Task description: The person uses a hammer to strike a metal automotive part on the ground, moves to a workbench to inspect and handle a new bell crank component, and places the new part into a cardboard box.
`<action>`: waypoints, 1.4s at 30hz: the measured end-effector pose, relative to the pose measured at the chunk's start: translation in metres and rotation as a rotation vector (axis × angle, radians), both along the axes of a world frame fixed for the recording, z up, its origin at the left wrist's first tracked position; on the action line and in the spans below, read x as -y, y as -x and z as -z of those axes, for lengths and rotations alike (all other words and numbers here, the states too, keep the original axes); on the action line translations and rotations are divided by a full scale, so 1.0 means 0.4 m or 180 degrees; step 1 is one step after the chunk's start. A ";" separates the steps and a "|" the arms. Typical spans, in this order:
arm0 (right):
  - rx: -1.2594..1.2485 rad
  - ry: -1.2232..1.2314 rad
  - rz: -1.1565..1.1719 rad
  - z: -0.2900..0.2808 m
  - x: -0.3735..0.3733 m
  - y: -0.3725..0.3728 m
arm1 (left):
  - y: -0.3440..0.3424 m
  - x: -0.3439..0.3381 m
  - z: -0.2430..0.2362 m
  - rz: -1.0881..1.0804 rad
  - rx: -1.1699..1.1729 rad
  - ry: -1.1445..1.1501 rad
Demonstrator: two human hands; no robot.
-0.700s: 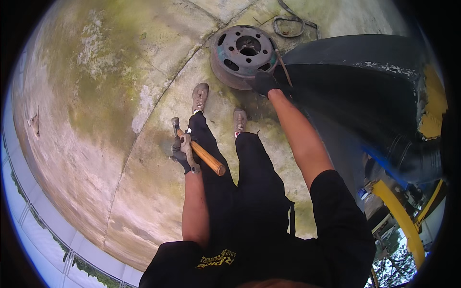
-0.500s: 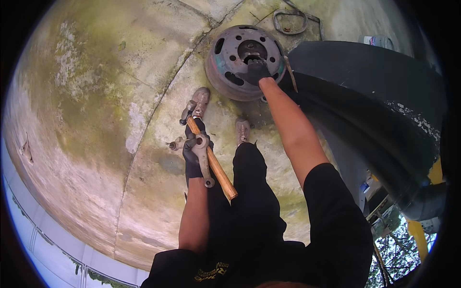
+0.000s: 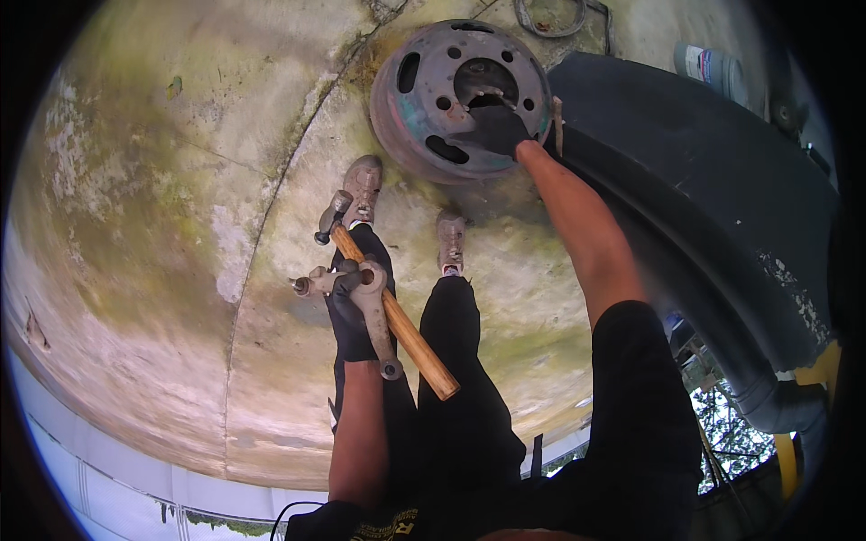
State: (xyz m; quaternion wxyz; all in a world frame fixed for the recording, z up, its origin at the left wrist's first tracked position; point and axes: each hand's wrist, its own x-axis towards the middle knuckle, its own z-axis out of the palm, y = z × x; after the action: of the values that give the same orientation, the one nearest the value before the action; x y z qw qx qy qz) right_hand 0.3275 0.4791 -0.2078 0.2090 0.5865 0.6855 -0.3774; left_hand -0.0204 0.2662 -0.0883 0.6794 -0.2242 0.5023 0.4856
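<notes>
My left hand (image 3: 347,302), in a black glove, is closed around a ball-peen hammer (image 3: 410,334) with a wooden handle and a branched grey metal arm (image 3: 374,307). The arm has a large round eye, a smaller eye at its lower end and a threaded stud pointing left. The hammer's head is up near my left shoe. My right hand (image 3: 496,128), also black-gloved, reaches forward to a rusty steel wheel rim (image 3: 419,99). Its fingers curl at the lower edge of the rim's centre hole; the glove partly hides this grip.
A large black curved fender-like panel (image 3: 667,135) runs along the right, close to my right arm. Behind it stands a grey bucket (image 3: 713,68). A looped strap (image 3: 559,18) lies beyond the rim. My shoes (image 3: 363,189) stand on stained concrete (image 3: 180,225).
The view has shifted, and the rim looks larger and higher in it. My left hand, with the hammer and metal arm, appears slightly lower and farther left. My right hand stays at the centre hole.
</notes>
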 end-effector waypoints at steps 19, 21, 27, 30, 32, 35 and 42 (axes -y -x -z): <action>-0.0024 -0.0914 0.0326 0.012 0.047 0.017 | -0.054 0.032 0.043 0.0145 0.0061 0.0013; -0.0063 -0.1230 0.0554 -0.003 0.057 0.005 | -0.058 0.004 0.063 0.0027 0.0441 -0.0239; -0.0495 -0.2243 0.1217 -0.024 -0.079 0.044 | -0.080 -0.038 0.033 0.0233 -0.0254 0.0209; -0.0094 -0.0828 0.1545 0.040 -0.199 0.090 | -0.095 -0.074 -0.028 0.0392 -0.0485 0.0232; 0.0890 -0.0389 0.0850 0.116 -0.258 0.100 | -0.113 -0.170 -0.065 0.0481 -0.0262 0.0014; 0.0982 -0.0192 0.1115 0.211 -0.289 0.099 | -0.116 -0.243 -0.095 0.0186 0.0414 -0.0683; 0.1539 -0.0642 0.1442 0.295 -0.272 0.059 | -0.047 -0.363 0.020 0.0370 0.1043 -0.1279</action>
State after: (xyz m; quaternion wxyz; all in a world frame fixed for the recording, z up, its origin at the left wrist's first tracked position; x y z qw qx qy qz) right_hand 0.3039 0.5879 -0.3258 0.2173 0.8139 0.5024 -0.1947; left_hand -0.0016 0.4114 -0.0962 0.8093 -0.1311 0.2912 0.4930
